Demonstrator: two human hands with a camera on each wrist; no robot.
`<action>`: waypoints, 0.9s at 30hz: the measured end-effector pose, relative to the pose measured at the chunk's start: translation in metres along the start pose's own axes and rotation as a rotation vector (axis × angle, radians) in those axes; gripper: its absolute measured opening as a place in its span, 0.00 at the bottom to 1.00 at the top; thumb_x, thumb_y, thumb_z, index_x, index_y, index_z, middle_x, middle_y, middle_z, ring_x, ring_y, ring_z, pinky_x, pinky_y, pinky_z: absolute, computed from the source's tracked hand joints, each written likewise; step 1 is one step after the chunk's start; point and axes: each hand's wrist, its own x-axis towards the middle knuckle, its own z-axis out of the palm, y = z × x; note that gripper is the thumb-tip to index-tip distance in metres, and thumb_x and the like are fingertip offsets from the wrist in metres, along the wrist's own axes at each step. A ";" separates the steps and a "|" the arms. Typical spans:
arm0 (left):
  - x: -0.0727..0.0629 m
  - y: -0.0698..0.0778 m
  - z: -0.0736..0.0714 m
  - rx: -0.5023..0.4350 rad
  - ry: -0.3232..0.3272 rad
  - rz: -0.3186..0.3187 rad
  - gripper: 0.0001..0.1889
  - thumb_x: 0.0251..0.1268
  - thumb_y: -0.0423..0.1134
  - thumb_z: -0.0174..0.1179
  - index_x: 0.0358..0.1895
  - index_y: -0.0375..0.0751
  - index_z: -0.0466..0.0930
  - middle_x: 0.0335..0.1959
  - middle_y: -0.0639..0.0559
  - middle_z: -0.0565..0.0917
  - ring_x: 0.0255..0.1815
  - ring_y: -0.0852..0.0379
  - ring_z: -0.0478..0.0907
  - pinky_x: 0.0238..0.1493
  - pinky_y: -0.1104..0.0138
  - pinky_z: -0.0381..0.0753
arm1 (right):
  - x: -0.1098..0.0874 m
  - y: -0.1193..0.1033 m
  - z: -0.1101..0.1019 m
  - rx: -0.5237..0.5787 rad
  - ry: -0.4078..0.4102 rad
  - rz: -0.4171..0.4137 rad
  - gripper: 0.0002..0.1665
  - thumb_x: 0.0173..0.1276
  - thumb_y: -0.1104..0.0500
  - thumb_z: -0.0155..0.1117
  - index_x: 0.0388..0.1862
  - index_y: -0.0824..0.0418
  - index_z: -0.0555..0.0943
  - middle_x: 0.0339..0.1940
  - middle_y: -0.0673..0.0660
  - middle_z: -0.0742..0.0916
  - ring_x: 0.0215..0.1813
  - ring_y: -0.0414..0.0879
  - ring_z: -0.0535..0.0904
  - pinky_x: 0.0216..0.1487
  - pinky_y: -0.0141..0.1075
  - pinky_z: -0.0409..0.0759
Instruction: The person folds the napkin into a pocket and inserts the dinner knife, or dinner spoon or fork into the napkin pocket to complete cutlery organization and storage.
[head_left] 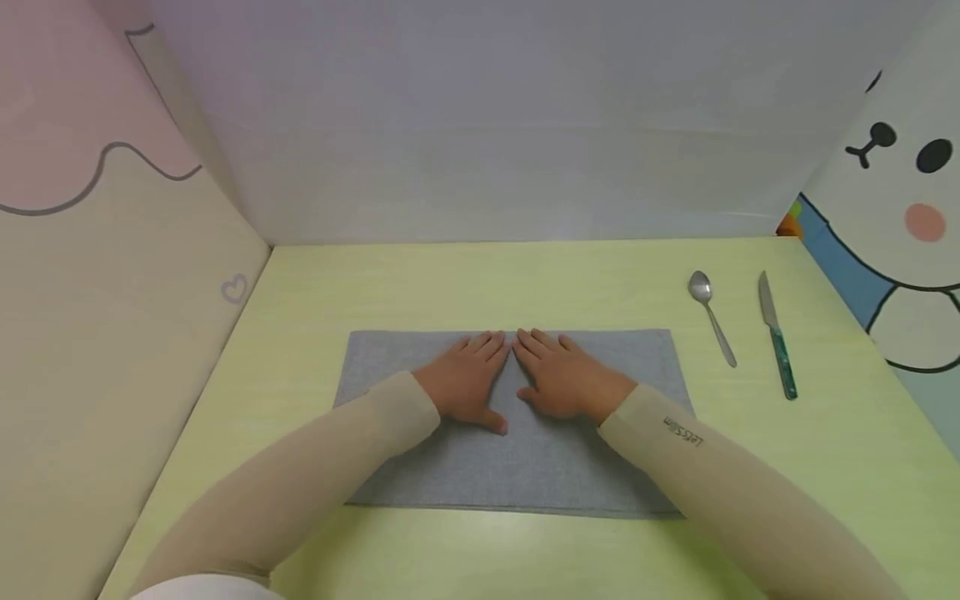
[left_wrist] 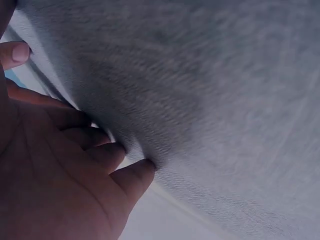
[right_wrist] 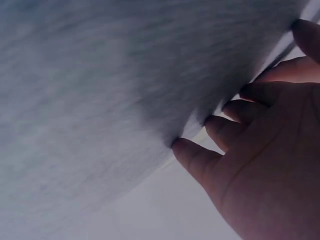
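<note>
A grey rectangular cloth point(head_left: 517, 483) lies flat on the pale yellow-green table. My left hand point(head_left: 468, 375) rests on its upper middle, fingers extended toward the far edge and thumb pointing right. Beside it my right hand point(head_left: 566, 377) lies the same way, its fingertips close to the left hand's near the cloth's far edge. In the left wrist view the fingertips point(left_wrist: 145, 167) touch the grey cloth point(left_wrist: 240, 100). The right wrist view likewise shows fingertips point(right_wrist: 181, 146) against the cloth point(right_wrist: 75, 110). Neither hand holds anything.
To the right of the cloth lie a metal spoon point(head_left: 701, 287) and, farther right, a knife point(head_left: 782, 358) with a green handle. A white panel point(head_left: 495, 125) stands behind the table point(head_left: 480, 283), with printed panels at the left and right sides.
</note>
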 end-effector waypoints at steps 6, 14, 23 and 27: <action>-0.004 -0.014 0.008 -0.069 -0.019 -0.035 0.69 0.49 0.79 0.66 0.84 0.38 0.44 0.85 0.42 0.43 0.85 0.44 0.38 0.80 0.49 0.47 | -0.002 0.013 0.005 0.068 -0.005 0.045 0.53 0.78 0.35 0.55 0.85 0.63 0.48 0.86 0.61 0.49 0.85 0.60 0.41 0.79 0.62 0.46; -0.039 -0.047 0.011 -0.184 -0.023 -0.111 0.71 0.46 0.74 0.73 0.84 0.37 0.43 0.85 0.40 0.41 0.84 0.39 0.38 0.80 0.44 0.45 | -0.028 0.041 0.010 0.148 0.019 0.123 0.64 0.69 0.27 0.62 0.85 0.65 0.48 0.85 0.67 0.48 0.84 0.65 0.40 0.78 0.65 0.43; -0.081 -0.086 0.018 -0.243 -0.036 -0.211 0.74 0.39 0.71 0.79 0.84 0.36 0.44 0.84 0.33 0.41 0.83 0.32 0.37 0.78 0.40 0.45 | -0.070 0.086 0.013 0.194 0.066 0.177 0.79 0.53 0.20 0.70 0.82 0.73 0.49 0.82 0.77 0.50 0.81 0.74 0.41 0.76 0.68 0.44; -0.092 -0.098 0.023 -0.258 -0.022 -0.242 0.75 0.38 0.71 0.79 0.83 0.33 0.45 0.82 0.29 0.42 0.82 0.29 0.38 0.77 0.37 0.47 | -0.079 0.102 0.018 0.204 0.064 0.199 0.83 0.50 0.18 0.70 0.82 0.74 0.47 0.82 0.78 0.48 0.81 0.75 0.40 0.75 0.69 0.44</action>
